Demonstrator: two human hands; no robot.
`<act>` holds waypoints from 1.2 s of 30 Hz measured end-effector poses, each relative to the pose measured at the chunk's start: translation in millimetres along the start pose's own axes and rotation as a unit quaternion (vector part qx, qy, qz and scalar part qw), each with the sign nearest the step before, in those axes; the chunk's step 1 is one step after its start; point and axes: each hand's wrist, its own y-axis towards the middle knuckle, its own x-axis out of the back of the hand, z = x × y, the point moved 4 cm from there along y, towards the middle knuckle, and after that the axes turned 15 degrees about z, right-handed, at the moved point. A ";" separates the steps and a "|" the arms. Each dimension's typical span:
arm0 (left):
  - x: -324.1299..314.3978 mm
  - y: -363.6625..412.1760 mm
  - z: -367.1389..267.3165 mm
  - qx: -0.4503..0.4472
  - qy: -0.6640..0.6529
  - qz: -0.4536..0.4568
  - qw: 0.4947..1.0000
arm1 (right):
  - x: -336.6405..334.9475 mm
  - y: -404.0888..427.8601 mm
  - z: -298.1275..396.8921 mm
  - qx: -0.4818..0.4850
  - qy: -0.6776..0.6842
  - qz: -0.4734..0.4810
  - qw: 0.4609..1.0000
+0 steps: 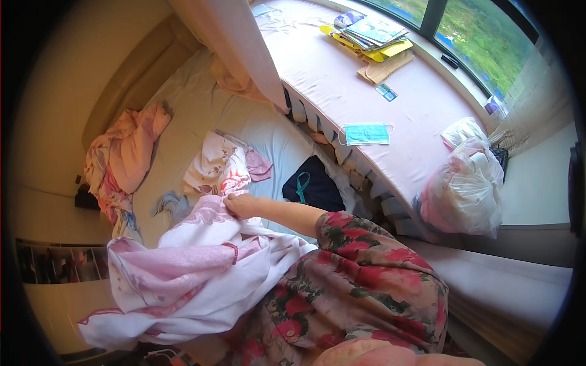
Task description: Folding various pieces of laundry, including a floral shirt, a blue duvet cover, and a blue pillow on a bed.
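My right hand has its fingers closed on the edge of a large white and pink patterned cloth with dark red edging. The cloth hangs in loose folds over the lower left, in front of my floral shirt. My left hand is out of view. Just beyond my right hand, a bunched cream floral cloth lies on the bed sheet, with a dusky pink piece at its side. A small grey-blue cloth lies left of the held cloth. To the right of the cream cloth is a dark navy fabric item with a teal cord.
A crumpled pink quilt lies by the padded headboard. Along the window, a pink-covered ledge holds a blue face mask, stacked books and a tied, filled plastic bag. A curtain hangs between bed and ledge.
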 end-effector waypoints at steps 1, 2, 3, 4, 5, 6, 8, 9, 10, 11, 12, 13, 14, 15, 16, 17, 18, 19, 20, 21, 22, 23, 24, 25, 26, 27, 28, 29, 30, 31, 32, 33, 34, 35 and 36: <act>0.8 0.4 4.1 0.001 -0.001 -0.003 1.000 | -2.4 -2.1 5.3 0.001 0.000 0.001 1.000; 0.9 -1.8 6.9 0.004 -0.003 -0.001 1.000 | -8.7 -7.6 10.1 0.008 -0.013 0.032 0.999; 2.5 -2.1 9.7 0.002 -0.004 -0.002 1.000 | -12.2 -14.2 18.2 0.014 -0.026 0.062 0.998; 1.2 -1.4 12.9 0.002 -0.007 -0.006 1.000 | -19.0 -17.8 22.1 0.015 -0.037 0.048 0.998; -0.4 -1.5 16.2 0.002 -0.012 -0.008 1.000 | -26.9 -19.1 27.5 0.011 -0.039 0.046 0.998; 0.4 -0.5 17.6 0.001 -0.016 -0.009 1.000 | -31.4 -20.2 32.2 -0.018 -0.033 0.022 0.999; -2.0 0.2 22.1 -0.004 -0.023 -0.011 1.000 | -41.0 -22.3 37.1 -0.080 -0.046 -0.082 0.992; -3.3 1.3 25.3 -0.001 -0.029 -0.008 1.000 | -40.3 -18.6 35.3 -0.086 -0.045 -0.087 0.991; -6.0 2.1 27.8 -0.004 -0.037 -0.006 0.999 | -41.9 -12.3 30.3 -0.105 -0.008 -0.037 0.994; -10.0 2.7 30.9 0.000 -0.048 0.001 0.999 | -43.1 -7.7 24.4 -0.123 0.031 0.012 0.992; -12.6 2.3 35.6 0.000 -0.057 0.004 0.998 | -35.3 -7.4 16.6 -0.138 0.048 -0.088 0.985; -16.8 1.6 39.6 0.003 -0.070 0.014 0.997 | -21.7 -8.0 5.9 -0.165 0.098 -0.130 0.973; -21.4 1.8 44.5 0.007 -0.082 0.028 0.996 | -3.6 -9.8 -10.3 -0.190 0.147 -0.173 0.955; -27.2 -2.0 49.0 0.010 -0.098 0.044 0.994 | 32.2 -19.9 -13.3 -0.199 0.199 -0.205 0.937; -34.7 -5.2 54.5 0.017 -0.117 0.062 0.991 | 56.9 -16.6 -32.8 -0.210 0.224 -0.335 0.891; -49.3 -5.1 54.0 0.016 -0.141 0.085 0.986 | 96.3 -22.7 -51.6 -0.089 0.227 -0.433 0.867; -47.3 -11.4 60.9 0.021 -0.149 0.094 0.984 | 138.7 -30.3 -31.9 -0.088 0.254 -0.485 0.832; -45.3 -15.6 68.7 0.028 -0.157 0.102 0.982 | 180.6 -40.2 0.6 -0.008 0.187 -0.529 0.828; -45.3 -18.5 72.0 0.031 -0.172 0.111 0.978 | 214.9 -53.2 23.2 0.023 0.156 -0.544 0.824; -45.1 -21.9 76.4 0.035 -0.182 0.119 0.975 | 242.9 -66.2 49.7 0.054 0.127 -0.556 0.820; -42.3 -22.7 80.8 0.037 -0.192 0.119 0.973 | 264.2 -81.6 73.0 0.062 0.143 -0.531 0.833; -44.2 -30.4 84.8 0.036 -0.201 0.126 0.971 | 276.3 -98.4 90.9 0.069 0.158 -0.505 0.846; -44.3 -31.2 87.3 0.034 -0.212 0.131 0.968 | 282.7 -103.5 98.0 0.065 0.153 -0.509 0.844; -42.0 -32.6 88.3 0.034 -0.221 0.134 0.966 | 287.7 -109.8 105.3 0.173 0.224 -0.536 0.795; -39.6 -38.6 91.1 0.031 -0.226 0.132 0.965 | 287.2 -112.3 111.8 0.281 0.291 -0.548 0.732; -33.7 -41.2 93.5 0.032 -0.230 0.131 0.964 | 274.2 -115.0 112.4 0.280 0.288 -0.548 0.734; -29.3 -46.7 98.9 0.030 -0.232 0.129 0.964 | 251.2 -114.9 102.7 0.291 0.403 -0.480 0.723; -25.6 -53.3 103.0 0.031 -0.233 0.122 0.964 | 234.8 -115.0 113.8 0.294 0.513 -0.403 0.699; -19.6 -57.0 108.6 0.034 -0.234 0.118 0.964 | 215.6 -107.3 137.9 0.436 0.627 -0.384 0.520; -13.3 -60.6 112.7 0.033 -0.228 0.108 0.967 | 207.2 -105.7 171.0 0.549 0.699 -0.339 0.308; -9.8 -61.1 111.6 0.029 -0.234 0.105 0.966 | 157.3 -87.9 111.6 0.268 0.781 -0.272 0.495; -2.2 -59.2 112.5 0.024 -0.233 0.094 0.968 | 99.6 -78.1 47.4 -0.048 0.770 -0.168 0.614; 9.3 -61.8 117.5 0.026 -0.224 0.079 0.971 | 80.9 -69.3 55.9 -0.021 0.783 -0.163 0.600; 26.6 -62.6 120.0 0.026 -0.206 0.060 0.976 | 59.2 -57.9 75.2 0.008 0.797 -0.152 0.585; 29.3 -65.1 122.0 0.024 -0.206 0.054 0.977 | 51.6 -58.4 83.2 0.039 0.800 -0.149 0.580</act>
